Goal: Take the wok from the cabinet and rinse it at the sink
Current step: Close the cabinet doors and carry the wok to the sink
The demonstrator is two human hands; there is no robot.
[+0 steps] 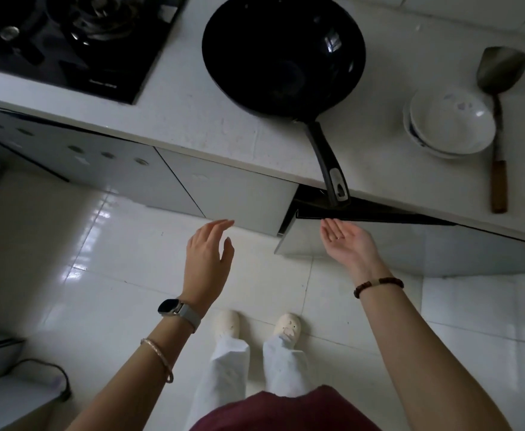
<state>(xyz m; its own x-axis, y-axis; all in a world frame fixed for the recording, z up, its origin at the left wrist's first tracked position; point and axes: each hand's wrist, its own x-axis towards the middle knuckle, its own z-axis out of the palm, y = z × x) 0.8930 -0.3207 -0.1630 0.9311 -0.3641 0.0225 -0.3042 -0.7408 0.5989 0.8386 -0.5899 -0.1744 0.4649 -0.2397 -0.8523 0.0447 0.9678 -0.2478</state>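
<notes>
A black wok (283,54) rests on the white counter (192,104), its long black handle (329,163) sticking out past the counter's front edge. Below the handle a cabinet door (410,244) stands ajar, showing a dark gap. My right hand (348,241) is open, palm up, just under the handle's tip and touching nothing. My left hand (208,253) is open too, fingers spread, in front of the shut cabinet door (233,194) to the left. No sink is in view.
A black gas hob (68,42) fills the counter's left end. Stacked white bowls (451,122) and a metal spatula (497,119) with a wooden handle lie right of the wok. White floor tiles and my feet are below; a dark cable lies at the lower left.
</notes>
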